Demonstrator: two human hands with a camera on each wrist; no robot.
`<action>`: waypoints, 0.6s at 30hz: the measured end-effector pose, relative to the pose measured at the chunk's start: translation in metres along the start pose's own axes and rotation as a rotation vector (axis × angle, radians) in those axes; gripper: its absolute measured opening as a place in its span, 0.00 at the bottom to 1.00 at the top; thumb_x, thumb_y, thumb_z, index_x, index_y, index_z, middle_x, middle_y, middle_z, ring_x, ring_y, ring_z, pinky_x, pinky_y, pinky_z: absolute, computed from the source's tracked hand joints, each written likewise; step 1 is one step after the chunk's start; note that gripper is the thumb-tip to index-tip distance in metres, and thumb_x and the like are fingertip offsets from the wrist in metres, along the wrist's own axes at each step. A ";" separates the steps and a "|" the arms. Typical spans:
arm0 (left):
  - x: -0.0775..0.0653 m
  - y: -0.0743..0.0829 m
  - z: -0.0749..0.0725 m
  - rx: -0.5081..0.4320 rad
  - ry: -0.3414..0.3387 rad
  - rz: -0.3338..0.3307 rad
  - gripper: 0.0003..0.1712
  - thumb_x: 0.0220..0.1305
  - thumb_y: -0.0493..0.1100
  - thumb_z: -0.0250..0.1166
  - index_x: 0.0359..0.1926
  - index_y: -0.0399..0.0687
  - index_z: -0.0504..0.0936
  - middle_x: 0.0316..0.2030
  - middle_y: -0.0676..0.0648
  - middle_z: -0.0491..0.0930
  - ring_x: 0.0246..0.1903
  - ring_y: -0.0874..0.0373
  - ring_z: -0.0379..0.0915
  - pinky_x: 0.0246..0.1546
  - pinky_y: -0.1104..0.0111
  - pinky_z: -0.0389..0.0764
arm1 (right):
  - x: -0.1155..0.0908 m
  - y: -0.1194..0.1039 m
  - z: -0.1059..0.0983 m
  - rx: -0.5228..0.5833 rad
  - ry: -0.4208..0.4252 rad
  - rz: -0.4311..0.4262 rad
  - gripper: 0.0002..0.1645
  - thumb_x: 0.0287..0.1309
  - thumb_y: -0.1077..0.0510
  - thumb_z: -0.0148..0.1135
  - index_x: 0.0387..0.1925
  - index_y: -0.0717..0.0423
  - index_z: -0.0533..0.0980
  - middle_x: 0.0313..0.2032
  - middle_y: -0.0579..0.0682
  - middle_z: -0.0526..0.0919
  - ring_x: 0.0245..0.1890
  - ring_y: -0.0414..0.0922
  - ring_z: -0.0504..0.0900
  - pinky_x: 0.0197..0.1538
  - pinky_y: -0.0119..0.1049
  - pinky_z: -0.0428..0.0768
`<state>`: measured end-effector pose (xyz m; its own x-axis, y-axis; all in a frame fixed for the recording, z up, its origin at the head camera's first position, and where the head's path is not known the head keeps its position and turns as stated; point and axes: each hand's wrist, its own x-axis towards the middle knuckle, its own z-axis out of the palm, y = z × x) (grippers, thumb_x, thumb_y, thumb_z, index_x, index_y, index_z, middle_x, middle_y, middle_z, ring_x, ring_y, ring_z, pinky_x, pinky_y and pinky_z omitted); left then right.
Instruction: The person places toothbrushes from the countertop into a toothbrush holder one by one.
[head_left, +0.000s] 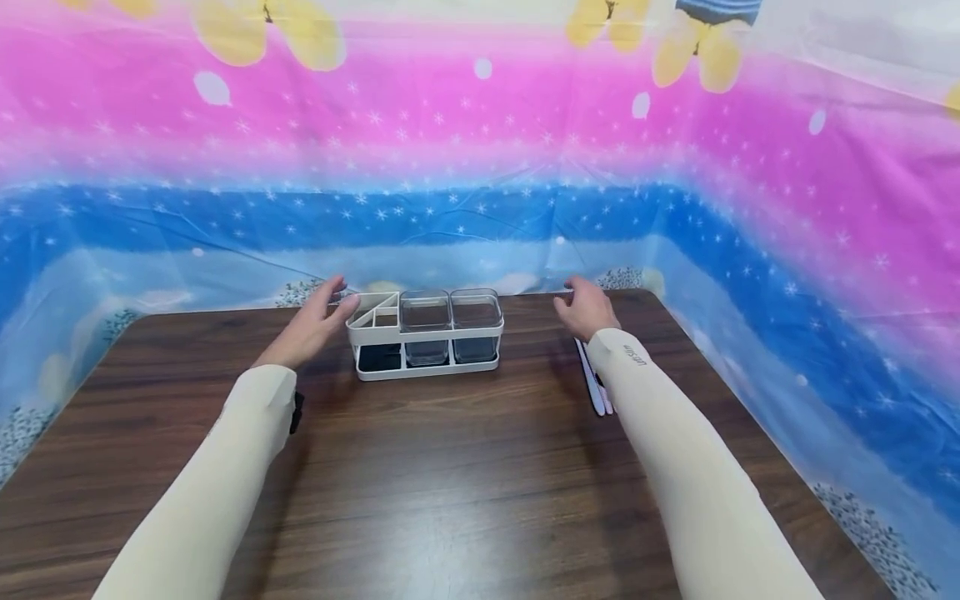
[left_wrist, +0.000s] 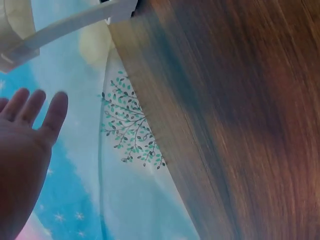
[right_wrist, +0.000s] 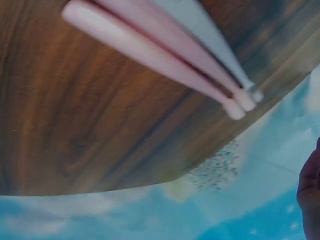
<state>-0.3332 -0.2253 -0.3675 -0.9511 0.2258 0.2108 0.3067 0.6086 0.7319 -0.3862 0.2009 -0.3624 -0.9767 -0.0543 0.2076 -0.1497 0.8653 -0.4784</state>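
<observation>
A white organizer rack [head_left: 375, 335] stands near the table's back edge, with two clear square bins [head_left: 425, 312] in its middle and right slots and triangular dividers at its left. My left hand [head_left: 311, 325] is beside the rack's left end, fingers extended; in the left wrist view the hand [left_wrist: 25, 135] appears apart from it. My right hand [head_left: 587, 307] hovers over the back right of the table, fingers loosely bent, holding nothing visible. Below the right forearm lie slim tapered sticks, two pink [right_wrist: 150, 57] and one white [right_wrist: 210, 35], partly hidden by the sleeve in the head view.
The brown wood-grain table [head_left: 450, 467] ends close behind the rack. A pink and blue patterned cloth [head_left: 450, 150] hangs behind the table and along its right side.
</observation>
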 end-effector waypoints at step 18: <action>0.002 -0.003 0.002 0.058 -0.070 0.004 0.60 0.54 0.61 0.68 0.74 0.46 0.40 0.70 0.41 0.52 0.66 0.42 0.52 0.61 0.45 0.57 | -0.022 0.099 -0.008 0.049 -0.204 0.092 0.20 0.56 0.59 0.62 0.49 0.65 0.75 0.35 0.56 0.77 0.34 0.50 0.74 0.36 0.41 0.73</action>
<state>-0.3357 -0.2253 -0.3703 -0.9456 0.2795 0.1666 0.3140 0.6503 0.6918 -0.3786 0.2915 -0.4078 -0.9967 -0.0801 -0.0138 -0.0607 0.8462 -0.5293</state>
